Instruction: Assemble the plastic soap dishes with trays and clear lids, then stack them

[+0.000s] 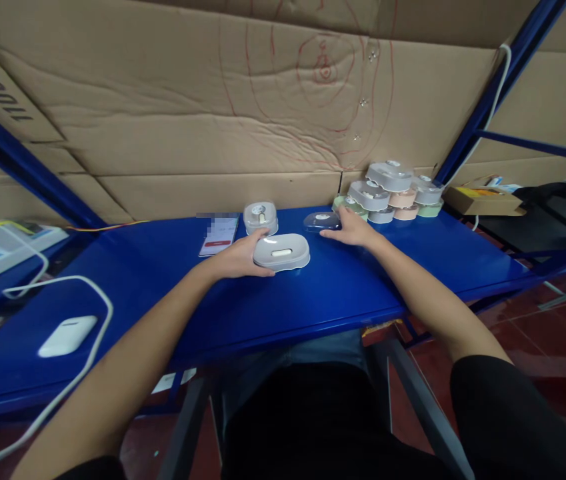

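Note:
My left hand (247, 258) is closed around the left end of a grey oval case (295, 252), which has a small white bar in its middle slot. My right hand (353, 228) grips the right end of a clear plastic lid (319, 222) with a round white sticker on top. The lid is low over the blue table, apart from the grey case; whether it touches the surface I cannot tell. Just behind my left hand stands another grey case (261, 220) under a clear cover, also stickered.
Stacked grey, pink and green lidded cases (389, 177) stand at the back right. A phone (220, 235) lies left of my left hand. A white earbud case (68, 336) and a white cable (109, 309) lie on the blue table (153, 333). Cardboard (163, 100) walls the back.

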`<state>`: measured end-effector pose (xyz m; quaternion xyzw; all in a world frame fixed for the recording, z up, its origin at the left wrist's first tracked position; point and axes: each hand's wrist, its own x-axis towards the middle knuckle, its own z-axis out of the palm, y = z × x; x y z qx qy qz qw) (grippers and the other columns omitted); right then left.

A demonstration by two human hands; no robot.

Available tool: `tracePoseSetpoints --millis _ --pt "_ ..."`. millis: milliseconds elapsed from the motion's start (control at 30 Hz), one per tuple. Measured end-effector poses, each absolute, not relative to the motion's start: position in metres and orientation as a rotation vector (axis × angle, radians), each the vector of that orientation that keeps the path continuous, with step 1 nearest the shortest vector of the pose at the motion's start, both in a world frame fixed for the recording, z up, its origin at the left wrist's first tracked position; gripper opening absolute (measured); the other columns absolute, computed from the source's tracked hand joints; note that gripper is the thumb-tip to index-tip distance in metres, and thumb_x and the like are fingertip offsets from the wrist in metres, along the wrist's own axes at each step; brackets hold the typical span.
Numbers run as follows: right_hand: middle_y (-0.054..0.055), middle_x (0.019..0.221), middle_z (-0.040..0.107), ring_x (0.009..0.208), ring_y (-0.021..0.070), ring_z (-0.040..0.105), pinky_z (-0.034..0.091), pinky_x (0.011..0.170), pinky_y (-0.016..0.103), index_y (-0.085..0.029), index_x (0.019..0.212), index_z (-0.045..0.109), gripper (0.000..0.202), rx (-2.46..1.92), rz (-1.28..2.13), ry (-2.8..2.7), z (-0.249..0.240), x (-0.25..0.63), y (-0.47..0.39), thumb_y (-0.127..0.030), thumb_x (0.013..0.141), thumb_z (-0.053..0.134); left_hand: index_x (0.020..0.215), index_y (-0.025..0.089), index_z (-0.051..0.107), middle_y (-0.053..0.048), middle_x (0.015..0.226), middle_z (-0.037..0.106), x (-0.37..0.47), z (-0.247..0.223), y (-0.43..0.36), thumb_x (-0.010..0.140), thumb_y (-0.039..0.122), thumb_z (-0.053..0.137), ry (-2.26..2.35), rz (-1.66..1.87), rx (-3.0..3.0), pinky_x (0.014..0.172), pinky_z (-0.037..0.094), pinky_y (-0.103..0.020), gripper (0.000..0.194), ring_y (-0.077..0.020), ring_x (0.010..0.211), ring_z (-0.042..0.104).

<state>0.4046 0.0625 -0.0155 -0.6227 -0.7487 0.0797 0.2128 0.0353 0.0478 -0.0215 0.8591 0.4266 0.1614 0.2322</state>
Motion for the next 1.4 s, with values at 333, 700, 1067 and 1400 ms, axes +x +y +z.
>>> tracePoseSetpoints --millis 333,700,1067,1400 --pt "0.029 0.157 0.065 0.149 0.0511 0.063 0.051 0.128 0.068 -0.012 0.163 0.057 0.101 -1.613 0.154 -2.215 -0.015 0.391 0.052 -0.074 0.09 0.086 0.172 0.018 0.043 -0.025 0.175 0.055 0.044 -0.023 0.039 0.069 0.061 0.096 1.073 0.449 2.401 0.132 0.045 -0.065 0.124 -0.0514 0.159 0.056" --pt "0.024 0.157 0.063 0.147 0.0448 0.062 0.056 0.123 0.062 -0.019 0.169 0.051 0.108 -1.015 0.316 -2.572 -0.026 0.339 0.015 -0.076 0.086 0.09 0.18 0.019 0.029 -0.023 0.16 0.066 0.058 -0.038 0.032 0.07 0.052 0.094 0.95 0.571 2.312 0.124 0.053 -0.065 0.132 -0.0476 0.143 0.069" --pt "0.021 0.155 0.065 0.147 0.0432 0.062 0.05 0.127 0.065 -0.022 0.159 0.054 0.093 -0.958 0.356 -2.399 -0.016 0.349 0.023 -0.076 0.089 0.083 0.17 0.023 0.045 -0.022 0.17 0.061 0.057 -0.035 0.037 0.074 0.057 0.099 0.874 0.73 2.109 0.133 0.046 -0.068 0.115 -0.0476 0.159 0.058" --pt "0.01 0.157 0.071 0.144 0.0368 0.069 0.058 0.123 0.051 -0.027 0.158 0.065 0.097 -0.919 0.759 -2.502 0.052 0.418 -0.004 -0.062 0.075 0.1 0.176 0.014 0.034 -0.03 0.168 0.056 0.093 -0.047 0.005 0.071 0.069 0.098 1.213 0.668 2.306 0.132 0.04 -0.074 0.135 -0.0571 0.162 0.047"
